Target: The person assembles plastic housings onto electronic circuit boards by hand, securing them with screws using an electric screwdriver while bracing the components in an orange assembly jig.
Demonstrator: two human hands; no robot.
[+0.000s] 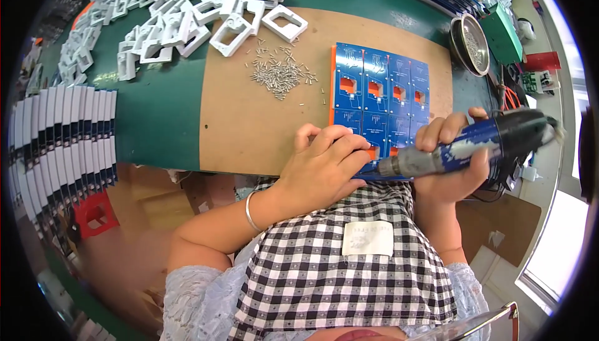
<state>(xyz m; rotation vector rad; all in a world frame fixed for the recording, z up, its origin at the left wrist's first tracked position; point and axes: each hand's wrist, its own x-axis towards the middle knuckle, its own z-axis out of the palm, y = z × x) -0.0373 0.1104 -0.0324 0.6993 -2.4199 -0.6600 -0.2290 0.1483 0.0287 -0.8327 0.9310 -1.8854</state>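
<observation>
Nearest, the left hand (324, 163) presses curled fingers on the blue panel's (380, 94) near edge while the right hand (452, 154) grips the electric screwdriver (462, 147), tip there. Farther, loose screws (281, 73) and white frames (206, 10) wait; apparently much remains.

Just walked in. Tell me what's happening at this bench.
A person is working on a blue circuit board panel that lies on a brown mat. The right hand grips an electric screwdriver, its tip pointed at the panel's near edge. The left hand rests there too, fingers by the tip. A scatter of small screws lies on the mat, with a pile of white plastic frames behind and a metal bowl to the right.
</observation>
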